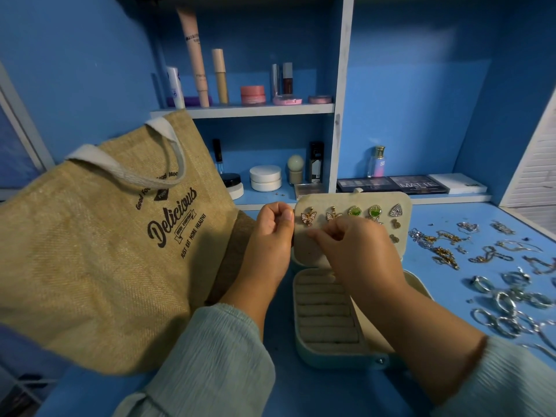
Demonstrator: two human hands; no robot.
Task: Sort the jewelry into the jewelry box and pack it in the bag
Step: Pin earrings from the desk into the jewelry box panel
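A cream jewelry box [319, 350] lies open on the blue desk, its ring rolls facing up. Its raised earring panel [304, 248] carries butterfly, green and silver earrings [355, 212]. My left hand [272, 233] grips the panel's left edge with curled fingers. My right hand [352, 248] is in front of the panel, fingertips pinched together at its lower part; what they pinch is hidden. A burlap tote bag [99, 251] printed "Delicious" stands to the left. Loose chains [442, 251] and silver rings [505, 305] lie spread on the desk to the right.
White shelves [249, 110] behind hold cosmetics tubes, jars and bottles. Eyeshadow palettes [391, 184] and a white box [460, 182] lie at the back of the desk [451, 284]. A louvred white panel [538, 170] stands at the far right.
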